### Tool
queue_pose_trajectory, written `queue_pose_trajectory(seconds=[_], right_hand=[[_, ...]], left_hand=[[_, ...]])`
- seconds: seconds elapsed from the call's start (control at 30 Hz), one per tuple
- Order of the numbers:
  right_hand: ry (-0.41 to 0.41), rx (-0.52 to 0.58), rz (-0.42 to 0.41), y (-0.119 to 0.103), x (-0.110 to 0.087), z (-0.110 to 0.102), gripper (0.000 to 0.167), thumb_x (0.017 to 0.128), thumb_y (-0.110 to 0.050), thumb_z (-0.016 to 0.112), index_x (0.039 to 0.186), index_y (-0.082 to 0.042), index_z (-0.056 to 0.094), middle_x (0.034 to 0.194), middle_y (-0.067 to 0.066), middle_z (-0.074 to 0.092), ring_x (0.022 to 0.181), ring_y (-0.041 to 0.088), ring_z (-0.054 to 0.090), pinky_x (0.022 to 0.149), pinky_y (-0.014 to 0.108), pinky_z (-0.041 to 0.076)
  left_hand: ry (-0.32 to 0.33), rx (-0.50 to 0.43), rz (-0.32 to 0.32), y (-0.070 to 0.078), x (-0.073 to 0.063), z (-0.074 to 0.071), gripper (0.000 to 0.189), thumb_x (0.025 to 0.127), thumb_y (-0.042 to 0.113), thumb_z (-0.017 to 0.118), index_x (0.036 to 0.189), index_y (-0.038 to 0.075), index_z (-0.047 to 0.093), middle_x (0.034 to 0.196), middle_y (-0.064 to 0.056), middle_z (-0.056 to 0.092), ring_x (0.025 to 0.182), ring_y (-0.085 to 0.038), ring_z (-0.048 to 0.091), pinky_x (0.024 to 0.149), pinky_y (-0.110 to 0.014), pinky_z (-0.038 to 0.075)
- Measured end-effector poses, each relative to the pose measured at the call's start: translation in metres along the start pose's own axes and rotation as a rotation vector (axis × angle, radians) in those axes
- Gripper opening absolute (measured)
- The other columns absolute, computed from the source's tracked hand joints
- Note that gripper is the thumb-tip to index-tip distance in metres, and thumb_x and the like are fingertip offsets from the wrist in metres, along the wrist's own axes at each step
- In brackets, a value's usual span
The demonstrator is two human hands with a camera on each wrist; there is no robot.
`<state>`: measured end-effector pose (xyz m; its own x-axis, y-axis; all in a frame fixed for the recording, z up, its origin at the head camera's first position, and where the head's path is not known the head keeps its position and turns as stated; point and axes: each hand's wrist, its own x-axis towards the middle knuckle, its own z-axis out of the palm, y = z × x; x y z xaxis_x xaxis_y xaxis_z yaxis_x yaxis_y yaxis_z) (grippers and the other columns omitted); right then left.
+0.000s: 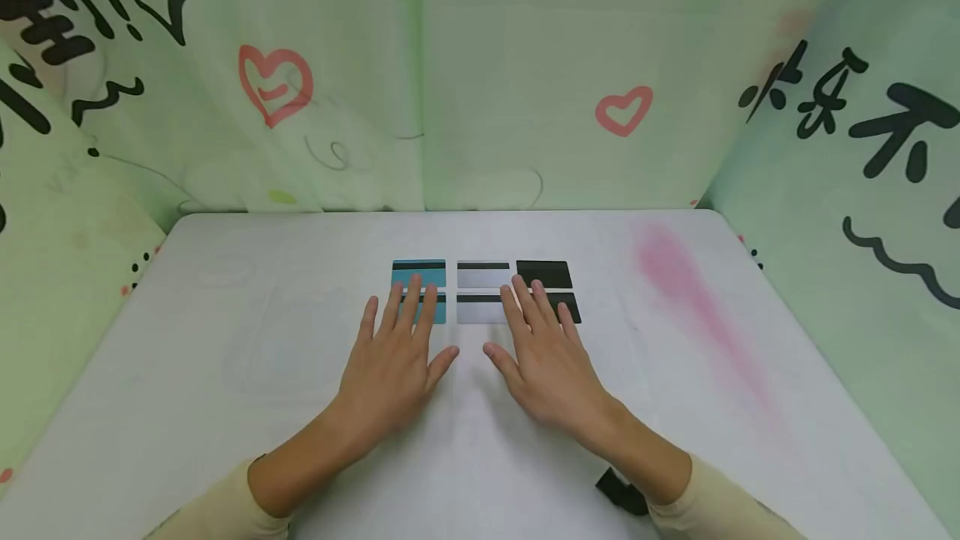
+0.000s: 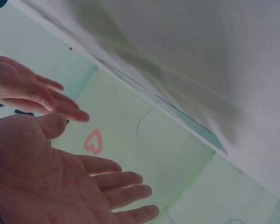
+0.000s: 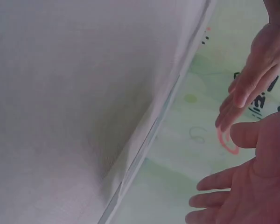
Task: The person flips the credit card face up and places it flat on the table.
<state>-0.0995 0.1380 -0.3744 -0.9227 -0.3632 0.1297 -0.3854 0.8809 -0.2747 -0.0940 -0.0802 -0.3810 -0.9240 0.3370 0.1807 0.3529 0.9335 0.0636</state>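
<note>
Six-slot-like rows of flat cards lie at the table's middle: two blue cards (image 1: pixel 437 276) on the left, two pale lavender cards (image 1: pixel 480 277) in the centre and two black cards (image 1: pixel 557 275) on the right. Dark stripes cross the blue and lavender ones. My left hand (image 1: pixel 393 373), palm down with fingers spread, overlaps the blue cards in the head view. Likewise spread, my right hand (image 1: pixel 551 373) overlaps the lower lavender and black cards. Both wrist views show bare palms, the left (image 2: pixel 42 182) and the right (image 3: pixel 266 172), holding nothing and raised off the tabletop.
A white cloth covers the table (image 1: pixel 225 407), with a pink stain (image 1: pixel 690 307) on its right side. A small black object (image 1: pixel 622 492) lies partly hidden by the right forearm. Green curtains (image 1: pixel 487 48) with hearts and black lettering enclose the back and sides.
</note>
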Motion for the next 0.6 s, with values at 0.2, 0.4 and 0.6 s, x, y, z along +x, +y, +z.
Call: queue_pose_trajectory(seconds=[0.2,0.4,0.6], right_hand=[[-0.015,-0.024,-0.001,0.003,0.011,0.003,0.074,0.108,-0.044,0.051,0.163,0.0,0.028,0.173,0.017,0.018,0.16,0.041,0.015,0.123,0.068,0.02],[-0.04,-0.046,0.0,0.003,0.024,0.003,0.074,0.109,-0.045,0.049,0.163,0.0,0.025,0.174,0.017,0.015,0.16,0.041,0.014,0.124,0.067,0.019],[-0.07,-0.046,0.004,0.002,0.036,0.002,0.076,0.109,-0.046,0.048,0.164,-0.001,0.023,0.174,0.017,0.013,0.161,0.039,0.009,0.125,0.066,0.016]], left_hand=[[-0.01,-0.02,-0.009,-0.006,0.009,0.005,0.079,0.107,0.054,0.049,0.162,0.001,0.031,0.17,-0.022,0.027,0.157,-0.041,0.027,0.125,-0.061,0.024],[-0.032,-0.011,-0.02,-0.013,0.016,0.007,0.079,0.107,0.054,0.047,0.163,0.0,0.028,0.171,-0.022,0.024,0.157,-0.042,0.026,0.125,-0.062,0.023],[-0.023,0.005,-0.013,-0.021,0.022,0.005,0.079,0.107,0.052,0.049,0.162,-0.001,0.029,0.17,-0.023,0.024,0.157,-0.043,0.025,0.125,-0.062,0.024]])
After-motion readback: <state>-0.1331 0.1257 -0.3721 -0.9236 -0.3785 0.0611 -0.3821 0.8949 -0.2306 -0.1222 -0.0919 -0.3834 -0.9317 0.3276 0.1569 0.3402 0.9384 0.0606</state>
